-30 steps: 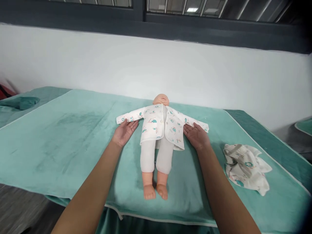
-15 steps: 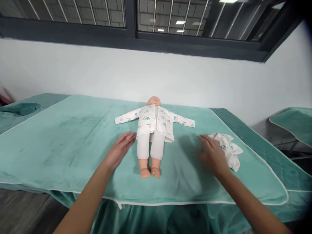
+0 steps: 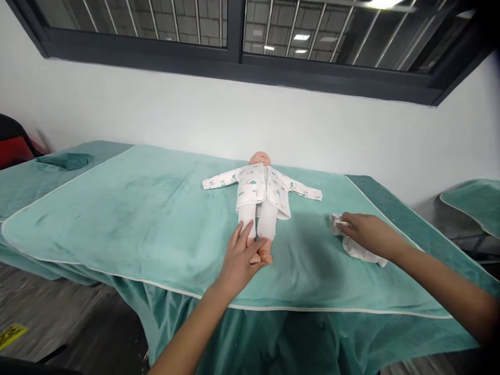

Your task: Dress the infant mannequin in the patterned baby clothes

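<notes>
A baby doll lies on its back on the green bed cover, head toward the wall and feet toward me. It wears a white patterned jacket with the sleeves spread out to both sides. Over the doll's feet and lower legs is my left hand, fingers apart; part of one foot is hidden beneath it. To the right, my right hand pinches the edge of a crumpled white patterned baby garment, which hangs partly below the fingers and rests on the cover.
The green cover spreads over the bed with a white-piped edge. Behind it stands a white wall under a dark window frame. A face-hole cushion lies at the far left, near a red and black object.
My left hand has moved right, from beside the doll onto its lower legs. My right hand has taken hold of the crumpled garment. The view has shifted a little left.
</notes>
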Available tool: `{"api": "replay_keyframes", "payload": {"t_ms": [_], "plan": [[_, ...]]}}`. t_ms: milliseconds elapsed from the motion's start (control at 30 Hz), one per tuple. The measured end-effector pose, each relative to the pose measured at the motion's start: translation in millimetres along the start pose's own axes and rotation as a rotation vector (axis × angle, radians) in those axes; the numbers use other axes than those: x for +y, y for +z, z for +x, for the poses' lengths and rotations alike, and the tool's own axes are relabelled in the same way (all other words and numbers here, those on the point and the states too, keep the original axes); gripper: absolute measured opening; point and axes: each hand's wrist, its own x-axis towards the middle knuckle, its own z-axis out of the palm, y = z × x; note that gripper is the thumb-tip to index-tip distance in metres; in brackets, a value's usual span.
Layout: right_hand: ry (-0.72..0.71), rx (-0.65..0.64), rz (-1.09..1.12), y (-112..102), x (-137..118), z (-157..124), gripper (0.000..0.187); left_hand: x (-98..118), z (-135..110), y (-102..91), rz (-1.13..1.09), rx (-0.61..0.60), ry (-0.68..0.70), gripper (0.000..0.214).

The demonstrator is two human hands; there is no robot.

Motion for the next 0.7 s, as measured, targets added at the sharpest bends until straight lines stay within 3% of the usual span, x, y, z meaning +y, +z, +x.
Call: {"api": "replay_keyframes", "payload": {"t_ms": [200, 300, 400, 467, 567, 633, 700], "plan": [[-0.159, -0.471, 0.382, -53, -91, -21, 0.037, 1, 28, 1.6, 0.044, -0.036, 0.102, 0.048], [-0.309, -0.708, 0.495, -70, -121, -35, 0.034, 4, 28, 5.3, -0.035, -0.052, 0.069, 0.048], [-0.425, -0.888, 0.636, -75, -141, -45, 0.028, 13, 19, -3.2, -0.291, -0.046, -0.05, 0.059], [-0.426, -0.882, 0.775, -71, -151, -47, 0.026, 26, 10, -20.1, -0.583, -0.008, -0.19, 0.056], [-0.348, -0.674, 0.971, -58, -167, -40, 0.024, 52, -1, -55.0, -0.964, -0.031, -0.307, 0.042], [-0.279, -0.494, 1.075, -50, -180, -31, 0.023, 66, -3, -75.7, -1.017, -0.083, -0.268, 0.048], [-0.214, -0.324, 1.163, -45, -193, -21, 0.023, 73, 0, -89.9, -0.926, -0.022, -0.263, 0.058]]}}
